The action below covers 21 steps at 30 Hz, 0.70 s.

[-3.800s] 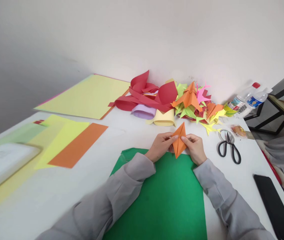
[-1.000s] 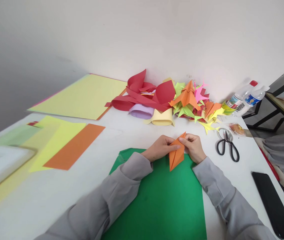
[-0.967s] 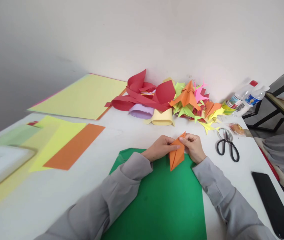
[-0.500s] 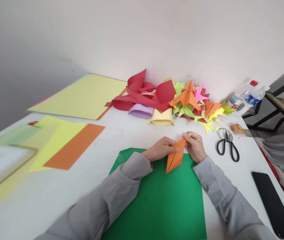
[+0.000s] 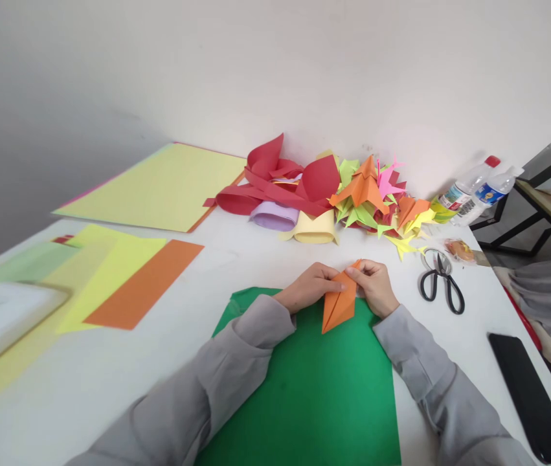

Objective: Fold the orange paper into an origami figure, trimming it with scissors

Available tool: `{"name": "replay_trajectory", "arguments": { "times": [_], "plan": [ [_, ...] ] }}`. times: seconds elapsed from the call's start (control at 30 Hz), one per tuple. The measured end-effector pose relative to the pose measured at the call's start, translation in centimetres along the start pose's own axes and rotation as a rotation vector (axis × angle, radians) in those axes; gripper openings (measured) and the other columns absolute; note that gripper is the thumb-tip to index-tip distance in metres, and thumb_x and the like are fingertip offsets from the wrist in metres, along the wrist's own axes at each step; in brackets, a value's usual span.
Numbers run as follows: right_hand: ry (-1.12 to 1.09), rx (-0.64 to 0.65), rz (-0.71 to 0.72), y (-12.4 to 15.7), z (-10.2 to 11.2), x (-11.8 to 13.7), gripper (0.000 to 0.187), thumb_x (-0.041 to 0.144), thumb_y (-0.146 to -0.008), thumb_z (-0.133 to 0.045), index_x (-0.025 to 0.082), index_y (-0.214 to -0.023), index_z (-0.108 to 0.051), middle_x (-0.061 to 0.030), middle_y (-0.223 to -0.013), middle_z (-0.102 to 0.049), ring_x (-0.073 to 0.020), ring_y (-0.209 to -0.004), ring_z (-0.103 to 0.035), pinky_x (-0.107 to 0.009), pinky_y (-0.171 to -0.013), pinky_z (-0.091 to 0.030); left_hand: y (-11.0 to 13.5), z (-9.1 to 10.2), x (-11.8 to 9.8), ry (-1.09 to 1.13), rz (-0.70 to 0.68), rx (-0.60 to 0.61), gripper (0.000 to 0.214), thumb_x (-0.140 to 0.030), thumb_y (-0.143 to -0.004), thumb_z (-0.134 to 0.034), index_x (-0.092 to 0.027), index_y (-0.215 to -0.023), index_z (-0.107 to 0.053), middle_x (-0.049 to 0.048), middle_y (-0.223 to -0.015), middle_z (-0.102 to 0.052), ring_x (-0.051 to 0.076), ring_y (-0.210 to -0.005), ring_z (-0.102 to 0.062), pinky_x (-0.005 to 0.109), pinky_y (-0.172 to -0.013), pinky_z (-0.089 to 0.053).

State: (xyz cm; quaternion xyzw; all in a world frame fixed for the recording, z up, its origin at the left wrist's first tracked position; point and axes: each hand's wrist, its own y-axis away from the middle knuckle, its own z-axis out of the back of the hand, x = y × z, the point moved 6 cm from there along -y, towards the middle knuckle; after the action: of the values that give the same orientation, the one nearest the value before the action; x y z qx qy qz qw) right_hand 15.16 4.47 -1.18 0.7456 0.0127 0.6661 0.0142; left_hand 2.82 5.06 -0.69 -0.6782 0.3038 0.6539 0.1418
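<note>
Serves as a paper-craft corner, set at a white table [image 5: 236, 268] against a pale wall [image 5: 275, 71]. Holds a folded orange paper [image 5: 339, 309] above a green sheet [image 5: 314, 395], a pale-yellow sheet [image 5: 158, 188] to the left, red paper loops [image 5: 321, 178] and a heap of folded paper figures [image 5: 365, 188] along the back, plus black-handled scissors [image 5: 443, 272] at the right. Adds two plastic bottles [image 5: 489, 193] by the wall. Opens rightward onto a dark-framed shelf [image 5: 544, 206]; hard to say, from so cropped a view, whether home, classroom or office.
</note>
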Motion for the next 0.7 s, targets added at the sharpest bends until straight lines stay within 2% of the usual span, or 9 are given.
{"name": "replay_trajectory", "arguments": {
  "times": [0.17, 0.43, 0.57, 0.7],
  "plan": [
    [-0.028, -0.062, 0.086, -0.35, 0.63, 0.37, 0.035, 0.039, -0.067, -0.074, 0.018, -0.049, -0.052, 0.0055, -0.040, -0.046, -0.0068, -0.040, -0.036, -0.023, -0.044, -0.027, 0.10, -0.23, -0.22, -0.071, -0.012, 0.062, 0.021, -0.031, -0.060, -0.066, -0.013, -0.050, -0.061, -0.0015, -0.049, -0.050, 0.011, -0.050, -0.041, 0.023, -0.048, -0.030],
    [-0.099, -0.057, 0.046, -0.44, 0.61, 0.27, 0.040, 0.040, -0.068, -0.072, 0.018, -0.044, -0.048, 0.0052, -0.040, -0.044, -0.0074, -0.041, -0.036, -0.023, -0.044, -0.027, 0.16, -0.49, -0.30, -0.116, -0.012, 0.117, 0.025, -0.031, -0.059, -0.065, -0.013, -0.046, -0.054, -0.0033, -0.047, -0.042, 0.009, -0.050, -0.034, 0.022, -0.047, -0.024],
    [-0.135, -0.058, 0.033, -0.57, 0.63, 0.04, 0.039, 0.043, -0.070, -0.069, 0.018, -0.047, -0.051, 0.0046, -0.041, -0.046, -0.0079, -0.040, -0.038, -0.023, -0.044, -0.029, 0.05, -0.42, -0.02, -0.094, -0.004, 0.106, 0.023, -0.032, -0.060, -0.065, -0.013, -0.050, -0.057, -0.0023, -0.050, -0.046, 0.010, -0.052, -0.038, 0.022, -0.048, -0.026],
    [-0.127, 0.021, 0.021, -0.55, 0.25, -0.17, 0.039, 0.052, -0.074, -0.063, 0.018, -0.054, -0.057, 0.0028, -0.046, -0.051, -0.0095, -0.043, -0.042, -0.024, -0.045, -0.033, 0.01, -0.07, 0.00, -0.048, -0.006, 0.029, 0.025, -0.035, -0.061, -0.065, -0.013, -0.053, -0.058, -0.0017, -0.052, -0.049, 0.010, -0.053, -0.040, 0.022, -0.048, -0.028]
  ]
}}
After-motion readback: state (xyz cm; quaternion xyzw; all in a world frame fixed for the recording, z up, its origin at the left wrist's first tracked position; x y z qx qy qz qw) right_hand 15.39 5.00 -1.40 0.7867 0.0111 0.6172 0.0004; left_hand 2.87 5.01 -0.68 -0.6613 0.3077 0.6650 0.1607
